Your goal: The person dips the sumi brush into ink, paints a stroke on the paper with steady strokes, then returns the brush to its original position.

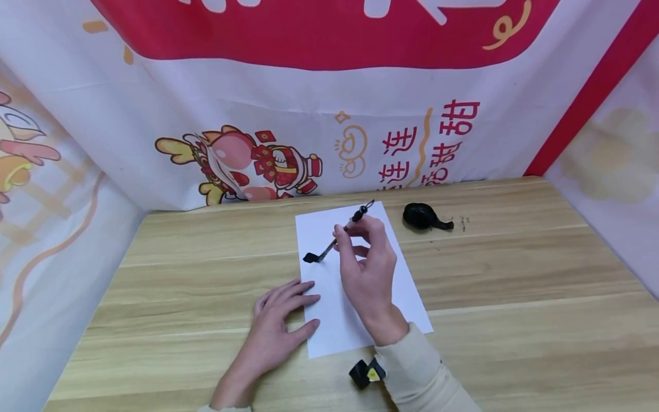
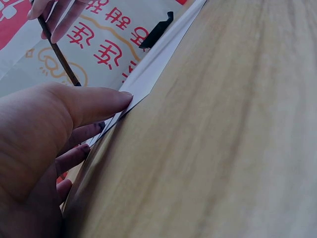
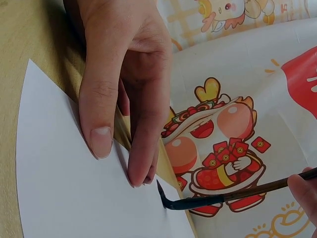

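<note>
A sheet of white paper (image 1: 340, 312) lies on the wooden table. My right hand (image 1: 368, 269) pinches a writing brush (image 1: 353, 220) by its upper shaft, held slanted over the sheet. In the right wrist view the dark bristles of the brush (image 3: 195, 202) are bent, with the tip against the paper (image 3: 74, 173). A black ink mark (image 1: 311, 258) shows near the sheet's left edge, at the bristles. Fingers spread, my left hand (image 1: 280, 317) rests its fingertips on the paper's left edge; the left wrist view has the thumb (image 2: 106, 101) on that edge.
Right of the paper's top lies a glossy black, spoon-shaped object (image 1: 419, 216), with small dark marks (image 1: 463, 222) beside it. A black device with a yellow label (image 1: 365, 373) sits at my right sleeve. A printed cloth (image 1: 309, 97) hangs behind the table.
</note>
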A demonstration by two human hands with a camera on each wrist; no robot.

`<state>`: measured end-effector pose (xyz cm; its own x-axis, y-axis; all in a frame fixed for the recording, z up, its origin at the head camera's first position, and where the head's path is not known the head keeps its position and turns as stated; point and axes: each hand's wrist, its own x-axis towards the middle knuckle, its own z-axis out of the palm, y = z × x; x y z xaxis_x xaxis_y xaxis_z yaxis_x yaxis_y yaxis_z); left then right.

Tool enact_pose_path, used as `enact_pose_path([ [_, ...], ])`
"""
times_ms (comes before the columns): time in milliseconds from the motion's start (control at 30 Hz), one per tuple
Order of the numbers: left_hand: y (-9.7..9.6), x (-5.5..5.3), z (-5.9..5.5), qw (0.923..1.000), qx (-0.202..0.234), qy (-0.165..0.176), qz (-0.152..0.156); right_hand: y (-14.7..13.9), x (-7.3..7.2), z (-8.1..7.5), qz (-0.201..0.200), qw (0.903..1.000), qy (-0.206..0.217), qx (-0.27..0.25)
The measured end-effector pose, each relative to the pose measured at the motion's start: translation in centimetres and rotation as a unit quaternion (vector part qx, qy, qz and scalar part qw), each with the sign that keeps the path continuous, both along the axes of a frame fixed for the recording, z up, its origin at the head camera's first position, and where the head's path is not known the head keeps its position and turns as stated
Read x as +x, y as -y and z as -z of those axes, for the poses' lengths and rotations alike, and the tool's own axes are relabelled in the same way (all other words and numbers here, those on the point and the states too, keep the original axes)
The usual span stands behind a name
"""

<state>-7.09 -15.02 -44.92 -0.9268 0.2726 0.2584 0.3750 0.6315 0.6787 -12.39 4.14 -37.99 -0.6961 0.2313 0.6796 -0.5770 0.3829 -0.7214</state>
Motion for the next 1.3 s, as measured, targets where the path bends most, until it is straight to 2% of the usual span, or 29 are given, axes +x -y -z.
enact_pose_path([
  [500,0.1,-0.1,0.1,0.9998,-0.004,0.017,0.001,-0.2,-0.1,0.0,0.000,0.9999,-0.014,-0.004],
  [733,0.0,0.0,0.0,1.0000,-0.002,0.003,0.002,-0.6,-0.2,-0.1,0.008,0.9998,-0.018,-0.010],
  [1300,0.0,0.0,0.0,0.9999,-0.003,0.011,0.003,-1.6,-0.6,-0.3,0.035,0.9987,-0.020,-0.031],
])
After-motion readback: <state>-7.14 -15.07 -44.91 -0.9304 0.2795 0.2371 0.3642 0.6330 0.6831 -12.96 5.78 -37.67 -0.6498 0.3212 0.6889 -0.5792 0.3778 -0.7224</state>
